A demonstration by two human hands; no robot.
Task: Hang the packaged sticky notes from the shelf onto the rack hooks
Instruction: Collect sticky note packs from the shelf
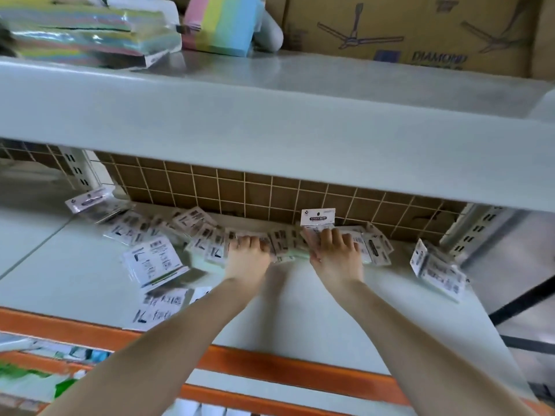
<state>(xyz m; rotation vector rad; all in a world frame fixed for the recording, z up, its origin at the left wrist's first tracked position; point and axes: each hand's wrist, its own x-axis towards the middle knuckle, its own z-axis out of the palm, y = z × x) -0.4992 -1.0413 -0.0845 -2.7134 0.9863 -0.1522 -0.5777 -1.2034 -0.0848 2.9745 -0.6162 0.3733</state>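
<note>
Several packaged sticky notes lie scattered along the back of the white lower shelf (300, 301), most with their printed backs up. My left hand (247, 253) reaches into the row and its fingers curl over packets (210, 238) in the middle. My right hand (336, 250) grips a packet (317, 219) whose header card stands upright above my fingers. A wire grid rack (240, 190) backs the shelf; no hooks show in view. One packet (90, 201) leans near the left upright.
The upper shelf (270, 121) overhangs the hands, carrying stacked pastel note pads (90, 31) and cardboard boxes (405, 28). Loose packets (156, 262) lie front left and one (435, 268) at the right. An orange rail (270, 364) edges the shelf front.
</note>
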